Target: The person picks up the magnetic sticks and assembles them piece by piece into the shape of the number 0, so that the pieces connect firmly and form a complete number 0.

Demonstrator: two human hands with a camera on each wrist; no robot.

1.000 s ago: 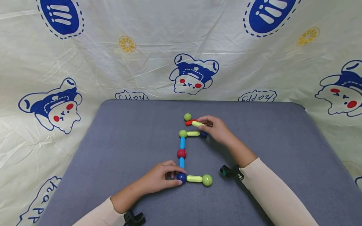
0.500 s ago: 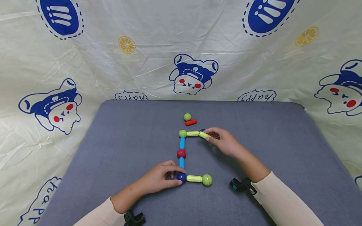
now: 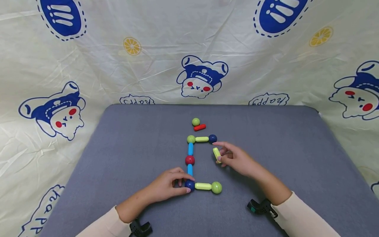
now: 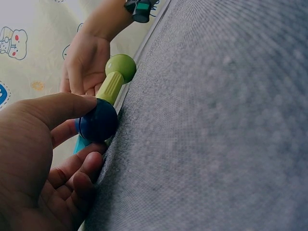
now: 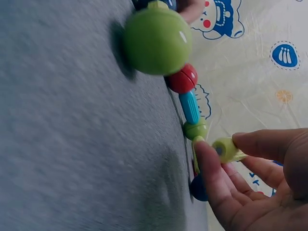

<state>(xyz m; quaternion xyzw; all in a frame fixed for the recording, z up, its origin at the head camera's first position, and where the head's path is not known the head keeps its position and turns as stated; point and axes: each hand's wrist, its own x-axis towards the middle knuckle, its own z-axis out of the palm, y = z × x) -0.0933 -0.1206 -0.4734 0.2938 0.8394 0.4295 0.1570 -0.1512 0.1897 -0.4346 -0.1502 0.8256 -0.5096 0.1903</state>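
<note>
My left hand (image 3: 164,186) pinches the dark blue ball (image 3: 190,185) at the near left corner of a chain of rods and balls. From that ball a yellow-green rod (image 3: 203,186) runs right to a green ball (image 3: 216,187). Blue rods (image 3: 190,149) and a red ball (image 3: 190,160) lead away to a far green ball (image 3: 191,139), then another yellow-green rod (image 3: 202,139) and a second dark blue ball (image 3: 212,139). My right hand (image 3: 238,160) holds a loose yellow-green rod (image 5: 228,150) between thumb and fingers, its index fingertip close by that far blue ball.
A loose green ball (image 3: 196,121) and a red rod (image 3: 199,127) lie together beyond the chain. Grey cloth covers the table (image 3: 133,148), with a printed curtain (image 3: 160,72) behind its far edge. Each wrist wears a black device (image 3: 262,208).
My right hand has drawn back toward me and to the right with the loose yellow-green rod, away from the red rod. The far blue ball now shows fully. My left hand stays put.
</note>
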